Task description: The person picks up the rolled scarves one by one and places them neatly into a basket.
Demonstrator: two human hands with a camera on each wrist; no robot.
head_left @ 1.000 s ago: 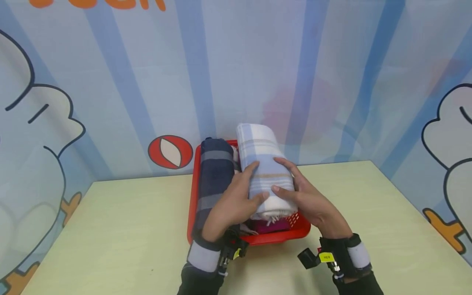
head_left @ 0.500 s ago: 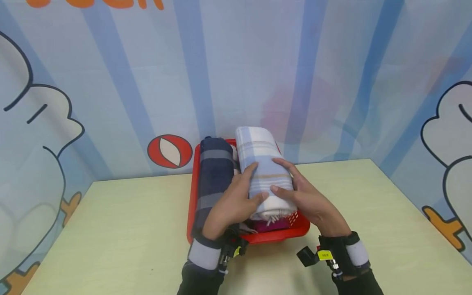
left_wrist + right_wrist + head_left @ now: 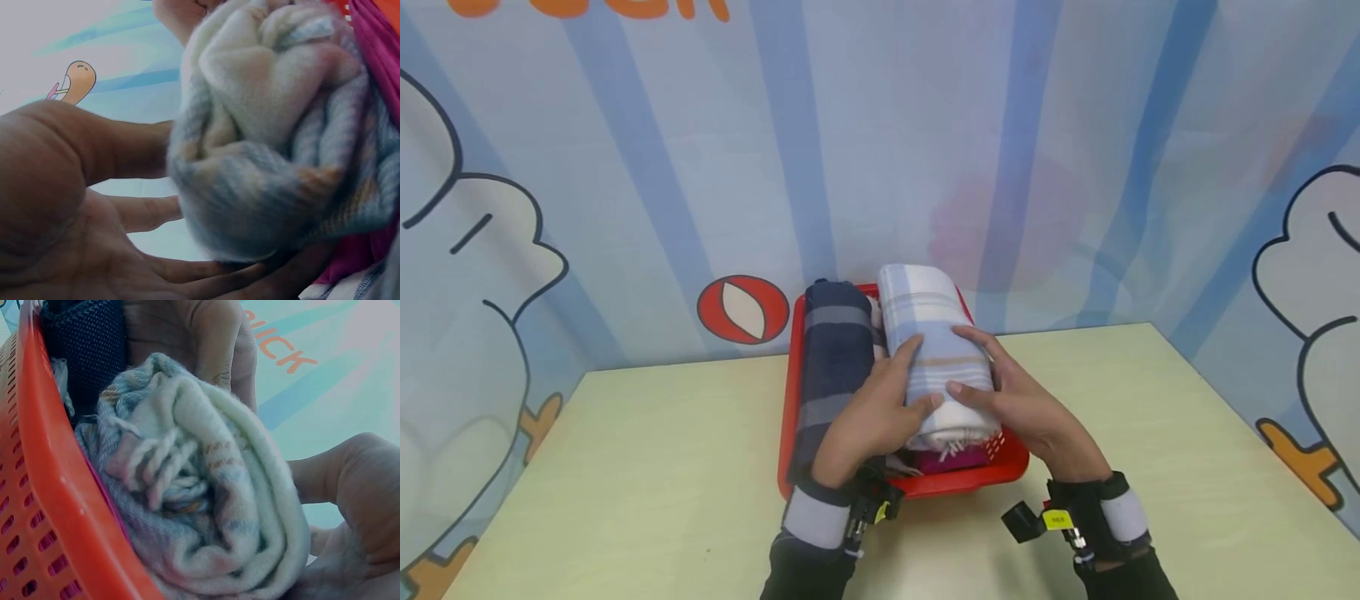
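Observation:
A rolled scarf (image 3: 936, 346), white and light blue with a fringed near end, lies along the right side of a red plastic basket (image 3: 985, 477). My left hand (image 3: 868, 421) holds its left side and my right hand (image 3: 1037, 408) its right side, thumbs on top. The left wrist view shows the left thumb against the scarf roll (image 3: 262, 125) and fingers reaching beneath it. In the right wrist view, the scarf's coiled end (image 3: 206, 487) sits just inside the basket wall (image 3: 69, 494). The right palm is partly hidden by the roll.
A dark navy rolled scarf (image 3: 838, 350) with grey bands fills the basket's left side. Magenta cloth (image 3: 951, 458) shows beneath the white scarf. The basket stands on a pale yellow table (image 3: 662, 467), close to a blue printed backdrop (image 3: 887, 150).
The far end of the white and blue scarf has come down slightly toward the basket. Both hands keep their hold on it and have barely moved.

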